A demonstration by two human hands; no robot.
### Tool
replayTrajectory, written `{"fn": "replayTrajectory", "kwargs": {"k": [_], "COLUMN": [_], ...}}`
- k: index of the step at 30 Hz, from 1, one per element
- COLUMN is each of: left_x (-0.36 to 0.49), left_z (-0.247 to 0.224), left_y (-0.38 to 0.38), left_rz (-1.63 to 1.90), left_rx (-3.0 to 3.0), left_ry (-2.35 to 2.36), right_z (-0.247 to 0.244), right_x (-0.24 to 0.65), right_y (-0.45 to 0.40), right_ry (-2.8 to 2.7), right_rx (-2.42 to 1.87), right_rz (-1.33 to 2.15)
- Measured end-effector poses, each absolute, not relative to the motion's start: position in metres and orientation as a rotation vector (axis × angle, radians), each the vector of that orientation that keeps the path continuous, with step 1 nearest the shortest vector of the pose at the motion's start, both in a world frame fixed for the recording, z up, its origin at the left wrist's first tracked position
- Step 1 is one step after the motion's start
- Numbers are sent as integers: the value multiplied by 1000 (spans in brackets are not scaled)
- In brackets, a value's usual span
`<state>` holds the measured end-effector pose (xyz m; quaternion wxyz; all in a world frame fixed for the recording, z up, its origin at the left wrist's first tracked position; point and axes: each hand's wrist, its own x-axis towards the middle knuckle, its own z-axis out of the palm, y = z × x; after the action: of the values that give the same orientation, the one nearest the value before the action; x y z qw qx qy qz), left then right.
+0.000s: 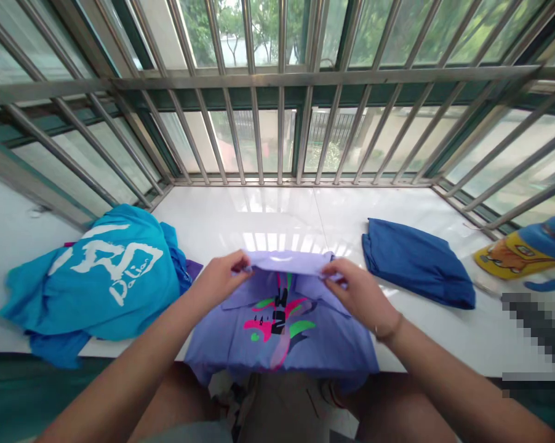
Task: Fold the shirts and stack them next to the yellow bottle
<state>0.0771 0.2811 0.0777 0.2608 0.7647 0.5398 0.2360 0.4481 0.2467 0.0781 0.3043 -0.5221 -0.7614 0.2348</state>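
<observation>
A light purple T-shirt with a pink, green and black print lies on the white window ledge, its lower part hanging over the front edge. My left hand pinches the folded top edge of the shirt at its left side. My right hand grips the same folded edge at its right side. Both hands hold the fabric slightly lifted over the print.
A crumpled cyan T-shirt with white lettering lies at the left. A folded dark blue garment rests at the right, and a yellow and blue printed item at the far right. Metal window bars enclose the ledge.
</observation>
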Motion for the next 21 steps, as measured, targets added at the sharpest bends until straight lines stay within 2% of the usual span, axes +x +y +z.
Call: {"fn": "replayTrajectory", "kwargs": {"k": [4,7,13,21], "left_x": [47,30,39,66], "left_z": [28,18,38,38], "left_y": [195,181,267,374], "left_rz": [496,576,588,-31], "left_rx": [2324,2395,2391,2357], "left_ry": [1390,1430,1582,1408], "right_z": [44,39,50,37], "right_x": [446,458,490,485], "right_y": [159,154,238,309], "right_ry": [-2303,-2272,-2196,-2370], "right_rx": [-1313,-1386,-1786,-1838], "right_rz": [743,661,280,439]}}
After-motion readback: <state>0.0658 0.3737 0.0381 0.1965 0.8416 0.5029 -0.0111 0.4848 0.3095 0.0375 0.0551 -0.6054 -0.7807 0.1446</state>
